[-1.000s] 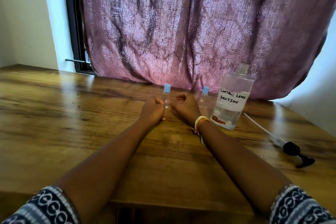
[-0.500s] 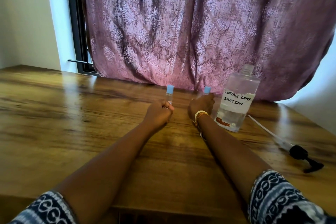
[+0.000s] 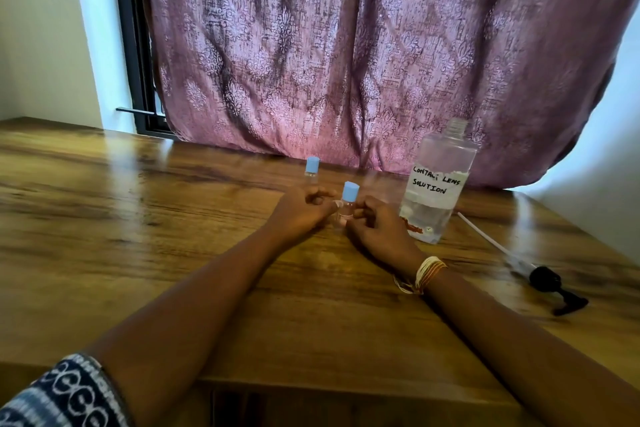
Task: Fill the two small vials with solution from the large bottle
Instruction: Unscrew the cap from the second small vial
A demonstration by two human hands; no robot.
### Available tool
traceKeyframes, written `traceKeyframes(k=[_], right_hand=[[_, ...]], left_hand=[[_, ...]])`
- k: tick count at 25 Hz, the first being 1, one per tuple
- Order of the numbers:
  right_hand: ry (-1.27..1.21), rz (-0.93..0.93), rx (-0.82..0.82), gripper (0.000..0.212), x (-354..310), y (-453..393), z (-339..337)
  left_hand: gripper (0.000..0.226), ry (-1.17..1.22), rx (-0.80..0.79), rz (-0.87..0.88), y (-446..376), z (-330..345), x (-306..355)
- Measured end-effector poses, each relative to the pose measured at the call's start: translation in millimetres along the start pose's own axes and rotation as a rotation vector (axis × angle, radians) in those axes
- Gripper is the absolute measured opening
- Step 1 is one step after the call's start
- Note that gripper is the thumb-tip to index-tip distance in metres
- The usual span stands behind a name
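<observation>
so, from the left: a small clear vial with a pale blue cap stands alone on the wooden bench, just behind the left hand. that hand's grip is curled, fingertips touching a second blue-capped clear vial, which the right hand pinches from the other side. both caps are on, so nothing is filled yet; i'd say uncapping comes next, one hand steadying while the other twists. further right stands the large clear bottle labelled contact lens solution, neck open, and its black pump with white tube lies on the bench.
</observation>
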State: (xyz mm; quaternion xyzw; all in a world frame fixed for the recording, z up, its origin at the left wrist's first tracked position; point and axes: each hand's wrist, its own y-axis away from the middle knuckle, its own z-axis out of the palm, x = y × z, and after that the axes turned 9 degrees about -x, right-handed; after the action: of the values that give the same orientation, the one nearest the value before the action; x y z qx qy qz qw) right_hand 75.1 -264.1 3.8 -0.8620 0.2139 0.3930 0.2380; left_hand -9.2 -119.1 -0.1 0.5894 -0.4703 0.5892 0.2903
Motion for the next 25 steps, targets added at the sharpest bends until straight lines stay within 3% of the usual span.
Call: traceKeyframes(k=[4, 7, 9, 13, 19, 23, 25], right_hand=[[-0.106, 0.004, -0.105, 0.022, -6, 3, -12], [-0.044, 0.039, -0.182, 0.026, -9, -2, -25], [-0.02, -0.007, -0.075, 0.033, -11, -4, -34], [-0.118, -0.161, 0.116, 0.022, -17, -1, -32], [-0.116, -0.133, 0.164, 0.024, -24, 3, -22], [-0.085, -0.174, 0.145, 0.019, -26, 3, -21], [-0.089, -0.186, 0.13, 0.016, -28, 2, -19]], left_hand=[[0.042, -0.016, -0.119, 0.017, 2, 1, -4], [0.035, -0.03, -0.103, 0.051, 5, 5, 0], [0.03, 0.016, -0.097, 0.035, 7, 10, 3], [0.022, -0.026, -0.134, 0.049, 14, 18, 8], [0.025, -0.236, -0.037, 0.072, 22, 23, 12], [0.006, -0.218, -0.104, 0.042, 20, 23, 14], [0.007, -0.215, -0.12, 0.054, 19, 21, 15]])
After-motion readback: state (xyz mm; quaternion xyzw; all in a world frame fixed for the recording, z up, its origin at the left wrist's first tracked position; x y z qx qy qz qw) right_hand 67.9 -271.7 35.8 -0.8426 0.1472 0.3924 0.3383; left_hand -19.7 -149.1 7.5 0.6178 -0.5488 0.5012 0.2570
